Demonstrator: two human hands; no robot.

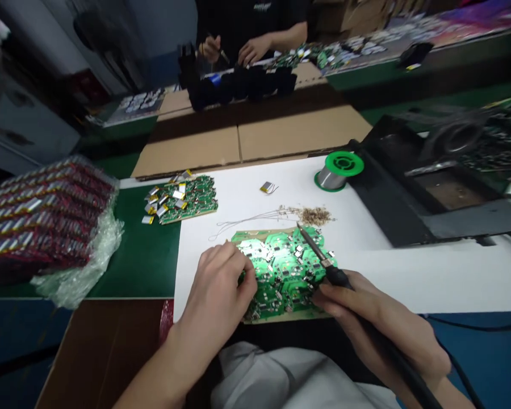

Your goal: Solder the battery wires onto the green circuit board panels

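Note:
My left hand (215, 278) presses its curled fingers onto the left side of a panel of green circuit boards (283, 278), which lies on a white sheet (255, 193). My right hand (357, 304) grips a black soldering iron (338, 278), with its thin tip at the top of the panel. Small components crowd the boards. A small foil-covered battery (267, 187) and thin wires (247, 218) lie just beyond the panel, next to a heap of brown clippings (311, 215).
A green-flanged solder spool (340, 170) stands on the sheet. Boards with batteries (181, 199) lie on a green mat (136, 261), beside bubble-wrapped batteries (42, 218). Black equipment (409, 182) stands right. Across cardboard, a co-worker's hands (227, 51) work behind a black rack (238, 85).

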